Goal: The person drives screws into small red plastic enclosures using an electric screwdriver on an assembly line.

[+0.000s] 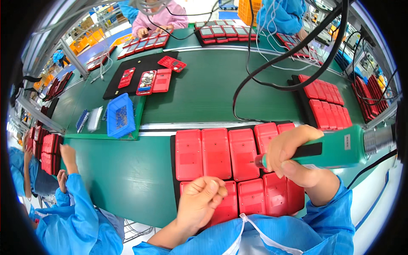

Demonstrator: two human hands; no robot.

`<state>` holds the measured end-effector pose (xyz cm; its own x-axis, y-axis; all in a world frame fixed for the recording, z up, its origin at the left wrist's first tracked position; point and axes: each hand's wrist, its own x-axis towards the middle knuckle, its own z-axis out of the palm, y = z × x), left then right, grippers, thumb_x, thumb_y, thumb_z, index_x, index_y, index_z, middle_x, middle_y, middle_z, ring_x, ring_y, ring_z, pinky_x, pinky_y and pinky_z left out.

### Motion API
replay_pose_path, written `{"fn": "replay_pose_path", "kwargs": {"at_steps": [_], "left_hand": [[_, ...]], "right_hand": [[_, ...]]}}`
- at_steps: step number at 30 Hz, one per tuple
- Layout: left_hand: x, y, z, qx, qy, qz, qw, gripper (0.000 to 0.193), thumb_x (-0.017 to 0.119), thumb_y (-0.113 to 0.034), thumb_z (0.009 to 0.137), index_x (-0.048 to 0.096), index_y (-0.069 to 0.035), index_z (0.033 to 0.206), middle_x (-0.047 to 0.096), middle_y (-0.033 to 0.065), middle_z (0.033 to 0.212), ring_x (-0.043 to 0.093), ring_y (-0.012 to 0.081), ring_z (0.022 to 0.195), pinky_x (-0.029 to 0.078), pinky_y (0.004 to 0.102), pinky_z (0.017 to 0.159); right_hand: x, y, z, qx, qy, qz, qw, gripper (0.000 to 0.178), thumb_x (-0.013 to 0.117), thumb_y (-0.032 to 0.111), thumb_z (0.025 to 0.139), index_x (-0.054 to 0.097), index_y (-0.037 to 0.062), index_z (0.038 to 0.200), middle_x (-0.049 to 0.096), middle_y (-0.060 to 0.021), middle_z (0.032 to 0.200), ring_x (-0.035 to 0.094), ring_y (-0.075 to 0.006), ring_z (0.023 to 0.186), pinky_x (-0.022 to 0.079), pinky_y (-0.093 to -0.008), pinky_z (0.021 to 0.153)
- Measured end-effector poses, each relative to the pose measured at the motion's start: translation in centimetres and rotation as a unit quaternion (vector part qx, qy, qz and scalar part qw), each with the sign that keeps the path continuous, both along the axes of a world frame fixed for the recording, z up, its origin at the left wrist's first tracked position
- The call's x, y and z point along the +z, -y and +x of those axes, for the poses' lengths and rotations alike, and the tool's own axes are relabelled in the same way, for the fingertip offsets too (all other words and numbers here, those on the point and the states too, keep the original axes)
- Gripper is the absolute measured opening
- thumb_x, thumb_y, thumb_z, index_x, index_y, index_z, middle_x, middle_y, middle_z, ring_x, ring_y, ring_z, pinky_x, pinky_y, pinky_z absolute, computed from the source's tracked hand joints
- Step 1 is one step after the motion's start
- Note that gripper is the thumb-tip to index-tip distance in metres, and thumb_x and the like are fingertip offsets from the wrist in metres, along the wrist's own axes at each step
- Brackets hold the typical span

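Observation:
My right hand (pixel 291 151) is wrapped round a green electric screwdriver (pixel 340 148), held sideways with its red-tipped nose pointing left. The tool hangs over rows of red plastic casings (pixel 216 153), which lie back side up on a black mat (pixel 173 159). Above the near row of casings, my left hand (pixel 199 202) has its fingers curled together in a pinch. Whatever is between those fingertips, if anything, is too small to make out. My right hand and the tool hide part of the casings at the right.
A blue bin (pixel 120 114) of small screws stands beyond the casings, left of centre. Opened red casings (pixel 161 80) lie on a black mat behind it. Black cable (pixel 293 87) loops over the table. A co-worker's hand (pixel 68 157) is at the left; others work across.

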<state>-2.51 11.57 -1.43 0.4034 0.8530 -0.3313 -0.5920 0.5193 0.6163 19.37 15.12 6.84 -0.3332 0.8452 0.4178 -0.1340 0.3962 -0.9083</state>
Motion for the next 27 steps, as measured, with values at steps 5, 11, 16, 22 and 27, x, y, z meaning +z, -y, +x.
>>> {"fn": "replay_pose_path", "kwargs": {"at_steps": [5, 11, 16, 22, 27], "left_hand": [[0.4, 0.4, 1.2, -0.057, 0.115, -0.104, 0.986, 0.030, 0.046, -0.033, 0.089, 0.056, -0.005, 0.084, 0.052, 0.0035, 0.065, 0.040, 0.0094, 0.055, 0.030, 0.0194, 0.047], [0.3, -0.1, 1.4, -0.011, 0.167, -0.134, 0.977, 0.038, 0.042, -0.039, 0.089, 0.056, -0.007, 0.075, 0.047, 0.0009, 0.059, 0.035, 0.0069, 0.051, 0.028, 0.0187, 0.044], [0.2, -0.2, 1.6, -0.031, 0.135, -0.117, 0.983, 0.041, 0.043, -0.041, 0.088, 0.056, -0.006, 0.070, 0.046, 0.0019, 0.055, 0.034, 0.0080, 0.047, 0.028, 0.0192, 0.043], [-0.3, -0.2, 1.6, -0.038, 0.130, -0.090, 0.987, 0.041, 0.044, -0.039, 0.089, 0.056, -0.006, 0.068, 0.048, 0.0041, 0.056, 0.036, 0.0089, 0.047, 0.029, 0.0195, 0.043], [-0.2, -0.3, 1.9, -0.031, 0.123, -0.092, 0.988, 0.039, 0.045, -0.038, 0.089, 0.056, -0.006, 0.069, 0.047, 0.0040, 0.056, 0.036, 0.0088, 0.047, 0.029, 0.0199, 0.043]], "right_hand": [[2.3, 2.9, -1.5, 0.046, -0.163, 0.131, 0.977, 0.015, 0.064, 0.003, 0.072, 0.050, 0.0023, 0.079, 0.053, -0.0088, 0.056, 0.054, -0.0201, 0.047, 0.048, -0.0341, 0.045], [2.2, 2.0, -3.4, 0.131, -0.182, 0.232, 0.946, 0.022, 0.065, 0.012, 0.077, 0.044, 0.0065, 0.075, 0.053, -0.0038, 0.052, 0.054, -0.0126, 0.040, 0.051, -0.0259, 0.043], [2.4, 1.6, -3.2, 0.168, -0.190, 0.238, 0.938, 0.022, 0.066, 0.012, 0.077, 0.045, 0.0059, 0.075, 0.054, -0.0041, 0.053, 0.055, -0.0130, 0.042, 0.052, -0.0266, 0.044], [2.2, 1.3, -3.1, 0.188, -0.179, 0.232, 0.937, 0.021, 0.066, 0.010, 0.077, 0.046, 0.0053, 0.076, 0.055, -0.0051, 0.055, 0.055, -0.0135, 0.042, 0.053, -0.0275, 0.046], [2.1, 1.5, -2.7, 0.199, -0.180, 0.218, 0.938, 0.019, 0.066, 0.008, 0.076, 0.047, 0.0045, 0.077, 0.056, -0.0063, 0.056, 0.057, -0.0147, 0.045, 0.053, -0.0290, 0.047]]}}
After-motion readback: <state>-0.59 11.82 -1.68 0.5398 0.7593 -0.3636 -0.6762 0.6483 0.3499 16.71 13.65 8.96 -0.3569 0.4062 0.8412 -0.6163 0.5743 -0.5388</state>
